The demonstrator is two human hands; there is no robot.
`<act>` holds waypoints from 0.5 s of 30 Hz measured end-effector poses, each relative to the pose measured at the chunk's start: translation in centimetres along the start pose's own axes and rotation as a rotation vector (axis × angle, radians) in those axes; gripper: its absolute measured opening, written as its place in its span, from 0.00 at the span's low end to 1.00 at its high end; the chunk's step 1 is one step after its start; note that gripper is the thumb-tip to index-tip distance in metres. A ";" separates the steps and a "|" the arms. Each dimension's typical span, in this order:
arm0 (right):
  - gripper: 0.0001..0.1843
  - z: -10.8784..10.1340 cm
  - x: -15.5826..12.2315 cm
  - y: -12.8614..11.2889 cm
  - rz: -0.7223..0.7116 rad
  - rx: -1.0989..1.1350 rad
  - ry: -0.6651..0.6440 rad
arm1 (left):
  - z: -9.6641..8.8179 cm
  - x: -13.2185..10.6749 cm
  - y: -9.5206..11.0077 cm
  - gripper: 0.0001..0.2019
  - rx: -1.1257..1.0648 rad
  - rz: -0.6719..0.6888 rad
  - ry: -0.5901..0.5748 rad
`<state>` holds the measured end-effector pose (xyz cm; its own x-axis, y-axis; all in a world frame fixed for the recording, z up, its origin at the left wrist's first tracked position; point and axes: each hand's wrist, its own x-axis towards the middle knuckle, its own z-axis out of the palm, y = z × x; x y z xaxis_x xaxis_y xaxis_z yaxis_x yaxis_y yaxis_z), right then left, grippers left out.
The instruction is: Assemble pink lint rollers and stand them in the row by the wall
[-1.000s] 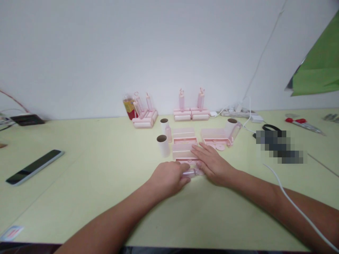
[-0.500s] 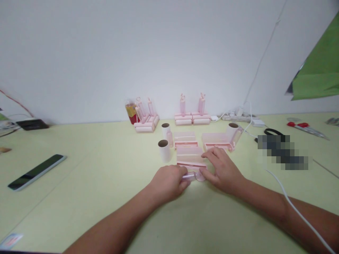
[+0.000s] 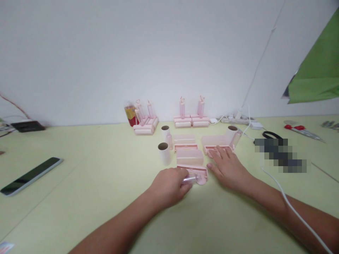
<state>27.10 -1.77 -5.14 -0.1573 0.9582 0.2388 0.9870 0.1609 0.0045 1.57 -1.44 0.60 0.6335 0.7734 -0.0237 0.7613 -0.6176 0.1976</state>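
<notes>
Since the earlier frame, the right hand (image 3: 230,168) had let go and slid right, lying flat and open on the table (image 3: 79,197).

Left hand (image 3: 169,184) stayed curled around the clear pink handle (image 3: 191,179), just in front of the pink tray (image 3: 192,170). A paper roll (image 3: 164,153) stood near. No writing could be read.

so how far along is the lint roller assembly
Four finished rollers stand by the wall: one pair, another pair. In hand: the left hand grips a clear handle at the nearest pink case, while the right hand lies flat beside it. Still loose: two cardboard-core rolls, a second case and a third case with its roll.
</notes>
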 end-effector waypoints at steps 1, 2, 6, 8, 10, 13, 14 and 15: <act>0.32 -0.1 -0.3 0.0 0.014 0.001 -0.029 | 0.0 0.0 0.0 0.10 -0.004 0.000 -0.004; 0.32 -0.1 -0.6 0.0 0.025 0.003 -0.054 | 0.0 0.0 0.0 0.10 -0.006 0.001 -0.008; 0.34 0.4 -1.1 0.1 0.050 0.028 -0.141 | -0.2 0.0 0.1 0.10 0.010 0.001 -0.022; 0.36 0.9 -0.9 0.4 0.041 0.053 -0.161 | -0.3 0.0 0.3 0.11 0.014 0.000 -0.028; 0.38 1.5 -0.5 0.8 0.032 0.078 -0.160 | -0.5 0.0 0.4 0.10 0.008 0.002 -0.037; 0.41 2.1 -0.1 1.3 0.024 0.106 -0.150 | -0.6 0.0 0.5 0.10 0.007 -0.006 -0.047; 0.41 2.3 0.0 1.5 0.021 0.111 -0.152 | -0.6 0.0 0.5 0.10 0.010 -0.008 -0.048; 0.42 2.4 0.1 1.6 0.017 0.115 -0.156 | -0.5 0.0 0.5 0.10 0.014 -0.007 -0.046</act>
<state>28.58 -0.82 -7.42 -0.1531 0.9846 0.0843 0.9805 0.1620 -0.1116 1.84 -1.70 1.22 0.6333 0.7707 -0.0705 0.7676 -0.6140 0.1839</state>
